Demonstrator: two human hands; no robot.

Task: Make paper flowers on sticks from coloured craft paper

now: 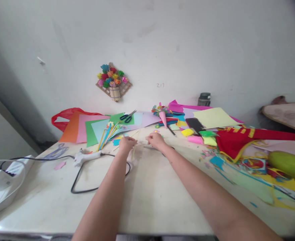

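Observation:
Both of my hands are over the middle of the table, a short distance apart. My left hand (127,144) has its fingers pressed together, near a thin pale yellow strip (133,152); whether it grips that strip is unclear. My right hand (155,140) is closed in a pinch, and anything between its fingertips is too small to make out. A thin dark-handled tool (150,148) lies just below my right hand, partly hidden by the wrist. Left of my left hand are colored paper strips (107,135) and a white glue gun (85,156).
Paper sheets (93,129), scissors (128,116) and a pink paper cone (163,118) lie at the back. A phone (194,125), red cloth (231,144) and green fruit (289,164) are right. A power strip (14,180) and black cable (84,191) are left.

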